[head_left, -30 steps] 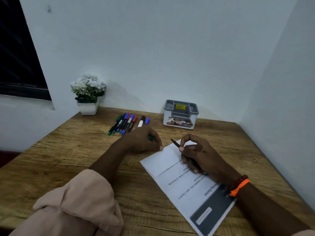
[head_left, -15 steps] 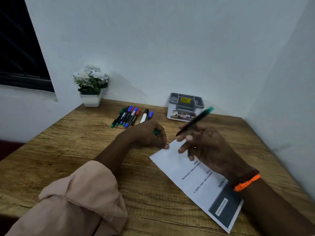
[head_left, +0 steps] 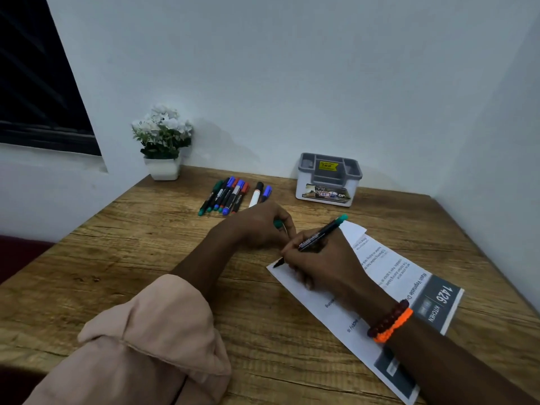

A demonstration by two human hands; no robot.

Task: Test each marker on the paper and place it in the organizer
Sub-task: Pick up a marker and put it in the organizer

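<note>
My right hand grips a black marker with a green end, uncapped, its tip down on the near left corner of the printed paper. Beside it, my left hand rests on the wooden desk and holds the marker's green cap in curled fingers. Several capped markers lie in a row at the back of the desk, with a white-bodied one and a blue-capped one to their right. The grey and white organizer stands by the back wall, its compartments holding no markers.
A white pot of white flowers stands at the back left corner. Walls close the desk at the back and right. A dark window is at the far left.
My right hand turned the marker from tip-up in the air and brought its tip down onto the paper's corner. The left hand stayed put with the cap.
</note>
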